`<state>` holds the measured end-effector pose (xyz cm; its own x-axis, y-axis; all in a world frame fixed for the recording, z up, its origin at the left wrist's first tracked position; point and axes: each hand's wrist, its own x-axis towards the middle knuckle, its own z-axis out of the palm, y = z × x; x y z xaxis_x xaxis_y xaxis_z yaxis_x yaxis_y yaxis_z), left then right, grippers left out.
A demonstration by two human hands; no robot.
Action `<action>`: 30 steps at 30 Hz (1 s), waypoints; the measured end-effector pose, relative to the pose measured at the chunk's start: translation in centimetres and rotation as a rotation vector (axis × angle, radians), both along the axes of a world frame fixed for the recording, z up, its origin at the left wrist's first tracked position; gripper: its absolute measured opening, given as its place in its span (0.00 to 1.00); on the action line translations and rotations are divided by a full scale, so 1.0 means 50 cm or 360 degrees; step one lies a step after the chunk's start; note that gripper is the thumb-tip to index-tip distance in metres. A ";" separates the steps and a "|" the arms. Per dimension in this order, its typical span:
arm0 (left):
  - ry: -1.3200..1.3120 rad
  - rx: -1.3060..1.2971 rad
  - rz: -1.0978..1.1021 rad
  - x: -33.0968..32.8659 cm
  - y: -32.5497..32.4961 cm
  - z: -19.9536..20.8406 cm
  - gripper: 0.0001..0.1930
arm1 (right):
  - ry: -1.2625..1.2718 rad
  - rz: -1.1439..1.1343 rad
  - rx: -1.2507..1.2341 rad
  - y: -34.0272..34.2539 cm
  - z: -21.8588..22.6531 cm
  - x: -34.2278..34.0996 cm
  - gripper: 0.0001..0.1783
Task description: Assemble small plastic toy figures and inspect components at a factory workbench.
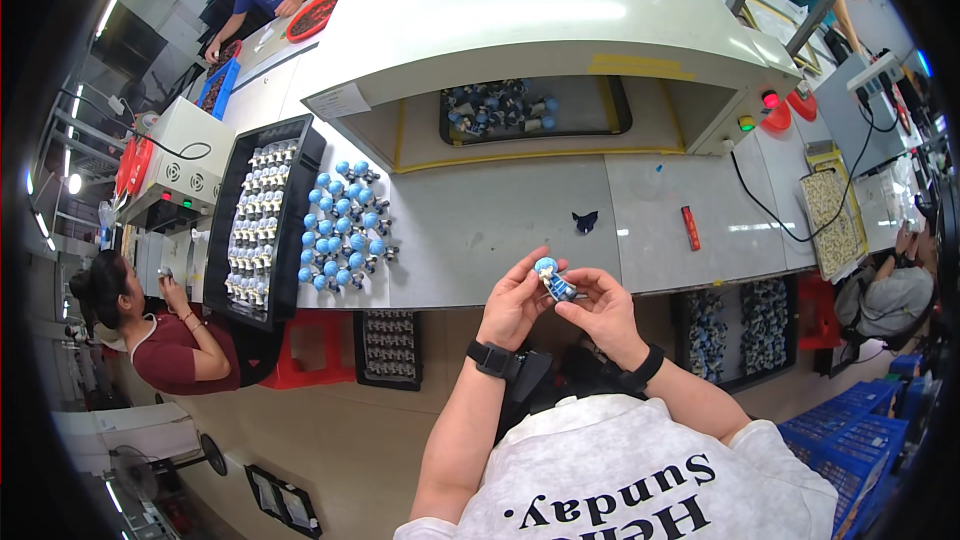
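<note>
A small figurine [553, 280] with a light blue head and a blue-and-white body is held between my two hands, just off the bench's near edge. My left hand [517, 298] pinches it by the head end. The fingers of my right hand [600, 308] close on its lower end. Beyond my hands, a small dark navy piece [585, 222] lies on the grey bench top [480, 230]. To the left of them stands a cluster of similar blue-headed figurines [345, 225].
A black tray [312, 155] of white figure parts sits at the left. Ahead is a white box-shaped machine [480, 10] with a tray [620, 105] of figurines inside. A red marker-like stick [691, 228] and black cable [765, 210] lie right. Co-workers sit around the bench.
</note>
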<state>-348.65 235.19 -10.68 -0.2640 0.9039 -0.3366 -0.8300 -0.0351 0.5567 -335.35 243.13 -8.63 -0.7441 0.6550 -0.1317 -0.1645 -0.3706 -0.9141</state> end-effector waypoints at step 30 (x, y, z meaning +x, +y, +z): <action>0.0116 -0.0114 0.0127 -0.025 -0.028 -0.017 0.19 | -0.0405 -0.0094 0.0607 0.046 -0.047 -0.012 0.15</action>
<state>-349.92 233.76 -11.50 -0.3601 0.8535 -0.3768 -0.7834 -0.0573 0.6189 -335.94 245.42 -11.00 -0.6793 0.7324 -0.0468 0.0722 0.0032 -0.9974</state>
